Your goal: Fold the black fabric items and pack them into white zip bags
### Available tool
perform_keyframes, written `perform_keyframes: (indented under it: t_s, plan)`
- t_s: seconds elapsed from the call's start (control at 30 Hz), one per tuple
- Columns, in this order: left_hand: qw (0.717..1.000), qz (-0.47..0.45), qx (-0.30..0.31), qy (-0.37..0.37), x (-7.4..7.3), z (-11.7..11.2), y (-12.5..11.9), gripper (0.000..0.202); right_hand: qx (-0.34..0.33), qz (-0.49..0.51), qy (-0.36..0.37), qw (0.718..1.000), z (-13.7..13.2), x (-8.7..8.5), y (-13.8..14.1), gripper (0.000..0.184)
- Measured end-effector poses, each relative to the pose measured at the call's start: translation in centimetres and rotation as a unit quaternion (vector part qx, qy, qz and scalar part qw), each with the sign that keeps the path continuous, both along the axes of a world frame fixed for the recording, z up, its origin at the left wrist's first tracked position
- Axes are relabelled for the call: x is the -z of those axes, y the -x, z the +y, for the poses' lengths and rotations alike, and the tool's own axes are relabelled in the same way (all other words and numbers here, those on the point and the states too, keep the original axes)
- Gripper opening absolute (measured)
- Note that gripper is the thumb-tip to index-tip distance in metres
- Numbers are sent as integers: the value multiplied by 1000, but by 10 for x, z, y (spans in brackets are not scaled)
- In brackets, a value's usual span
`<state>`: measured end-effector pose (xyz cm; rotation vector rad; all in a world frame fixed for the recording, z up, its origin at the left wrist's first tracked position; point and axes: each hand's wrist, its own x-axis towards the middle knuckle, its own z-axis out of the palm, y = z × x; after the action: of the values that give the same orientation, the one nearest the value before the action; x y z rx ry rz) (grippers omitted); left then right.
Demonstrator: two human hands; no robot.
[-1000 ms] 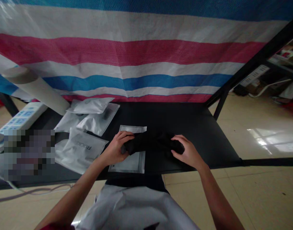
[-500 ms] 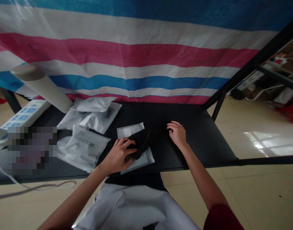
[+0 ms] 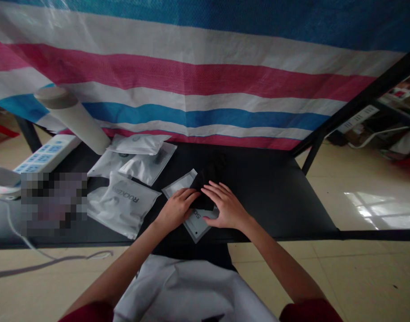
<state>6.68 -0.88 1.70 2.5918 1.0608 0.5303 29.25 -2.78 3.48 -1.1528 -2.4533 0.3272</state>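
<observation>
A black folded cloth [image 3: 207, 185] lies bunched on a white-backed flat plastic packet [image 3: 197, 225], partly hanging beyond its upper edge. My left hand [image 3: 177, 208] grips the cloth's left side with curled fingers. My right hand [image 3: 225, 205] presses onto its right side, fingers spread across it. Between them, the two hands hide the cloth's lower part. Printed letters show on the packet just below the cloth, mostly covered.
Several white plastic bags [image 3: 124, 205] lie left of my hands on the black table [image 3: 265, 190]. A power strip [image 3: 47, 154] and a cardboard tube [image 3: 72, 118] stand further left. A striped tarpaulin [image 3: 191, 76] hangs behind the table. A blurred patch covers the left front.
My right hand has come back leftward onto the cloth beside my left hand. The cloth is now narrower and bunched, and the packet beneath it has turned.
</observation>
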Motion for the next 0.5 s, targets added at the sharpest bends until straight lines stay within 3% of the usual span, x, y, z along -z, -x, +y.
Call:
perform_keyframes:
  t_s: [0.2, 0.37, 0.5]
  plan:
    - [976, -158, -120, 91, 5, -24, -10, 77, 114, -70, -15, 991, -6, 26, 16, 63]
    - [983, -130, -101, 83, 18, -34, -9, 96, 107, -172, -34, 979, 7, 17, 23, 46]
    - [992, -97, -56, 64, 18, -21, -3, 108, 90, -156, -3, 984, 16, 8, 14, 33]
